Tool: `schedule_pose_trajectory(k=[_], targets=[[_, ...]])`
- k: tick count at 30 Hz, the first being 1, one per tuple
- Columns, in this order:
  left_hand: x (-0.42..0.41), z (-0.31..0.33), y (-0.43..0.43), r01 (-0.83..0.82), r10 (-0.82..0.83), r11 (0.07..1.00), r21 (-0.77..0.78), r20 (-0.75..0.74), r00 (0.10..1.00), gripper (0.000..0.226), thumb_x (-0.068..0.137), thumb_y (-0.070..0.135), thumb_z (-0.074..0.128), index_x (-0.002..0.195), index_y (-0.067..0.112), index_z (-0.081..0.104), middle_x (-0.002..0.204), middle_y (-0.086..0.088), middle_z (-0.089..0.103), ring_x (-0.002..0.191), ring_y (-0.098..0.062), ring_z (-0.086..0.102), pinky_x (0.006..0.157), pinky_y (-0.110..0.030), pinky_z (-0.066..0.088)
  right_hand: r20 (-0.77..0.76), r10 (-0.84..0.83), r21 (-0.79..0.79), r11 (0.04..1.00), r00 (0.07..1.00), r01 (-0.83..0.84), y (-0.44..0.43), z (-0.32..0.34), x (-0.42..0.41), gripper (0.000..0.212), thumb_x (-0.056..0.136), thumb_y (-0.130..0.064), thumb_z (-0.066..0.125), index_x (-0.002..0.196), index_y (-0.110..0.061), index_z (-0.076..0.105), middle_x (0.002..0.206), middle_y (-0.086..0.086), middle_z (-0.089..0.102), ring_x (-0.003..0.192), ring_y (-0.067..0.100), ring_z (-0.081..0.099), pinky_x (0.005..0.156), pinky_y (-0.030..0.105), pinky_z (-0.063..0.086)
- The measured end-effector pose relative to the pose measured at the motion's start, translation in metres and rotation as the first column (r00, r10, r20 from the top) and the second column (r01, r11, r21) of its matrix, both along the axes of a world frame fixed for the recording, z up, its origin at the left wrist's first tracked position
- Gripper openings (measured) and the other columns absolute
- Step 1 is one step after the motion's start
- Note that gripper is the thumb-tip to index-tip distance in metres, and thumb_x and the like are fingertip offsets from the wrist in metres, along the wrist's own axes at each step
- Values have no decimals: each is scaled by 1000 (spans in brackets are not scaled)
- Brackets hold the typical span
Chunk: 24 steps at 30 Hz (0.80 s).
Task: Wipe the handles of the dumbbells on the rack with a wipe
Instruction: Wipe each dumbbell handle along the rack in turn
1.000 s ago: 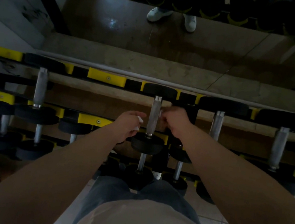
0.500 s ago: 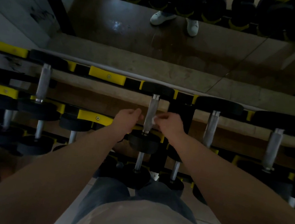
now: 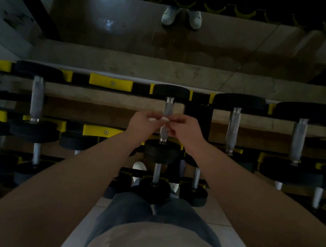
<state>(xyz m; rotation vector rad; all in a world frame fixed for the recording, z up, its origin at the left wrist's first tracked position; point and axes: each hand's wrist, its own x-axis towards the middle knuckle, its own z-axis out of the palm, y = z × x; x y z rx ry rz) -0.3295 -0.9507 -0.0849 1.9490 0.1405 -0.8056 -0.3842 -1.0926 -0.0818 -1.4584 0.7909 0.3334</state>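
Top tier of the black steel rack with yellow cradles (image 3: 111, 82): four black-headed dumbbells with knurled silver handles (image 3: 233, 129) counted. The lower tiers are too dark to count. Two hands: left hand (image 3: 143, 123) and right hand (image 3: 186, 131) meet at the second dumbbell's handle (image 3: 168, 108), fingers curled, both pinching one small white wipe (image 3: 159, 119) across its middle. There is an open gap on the left; the next dumbbell is near on the right. The wipe is mostly hidden by fingertips, and contact with the handle is unclear.
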Motion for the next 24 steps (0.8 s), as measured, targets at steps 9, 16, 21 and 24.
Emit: schedule_pose_trajectory(k=[9,16,21,24], targets=[[40,-15,-14,78,-79,997,9,118,990,12,87,30,73,97,24,71,100,5,67,96,-11,62,82,-23,47,-143,-143,-222,969,979,109,9,-23,3,16,84,-17,62,87,-30,71,96,-1,73,93,20,70,89,45,60],[17,-26,22,721,-747,664,197,224,626,13,89,32,71,96,24,79,105,5,74,97,-8,64,89,-28,50,-164,-158,-240,964,974,116,20,-24,-9,16,87,-16,62,86,-30,69,100,2,73,97,22,70,91,43,59],[37,-25,7,559,-604,796,233,373,704,15,92,36,66,99,28,76,101,4,68,92,-8,59,77,-26,43,-174,-153,-256,961,973,106,10,-21,-4,14,92,-17,61,93,-26,72,96,3,72,95,24,70,84,42,61],[61,-18,-5,373,-411,911,175,370,833,20,91,37,68,104,25,76,106,6,70,94,-4,56,79,-21,38,-166,-146,-258,961,975,100,3,-19,-2,16,95,-18,59,93,-29,70,96,-3,68,97,18,65,86,39,59]])
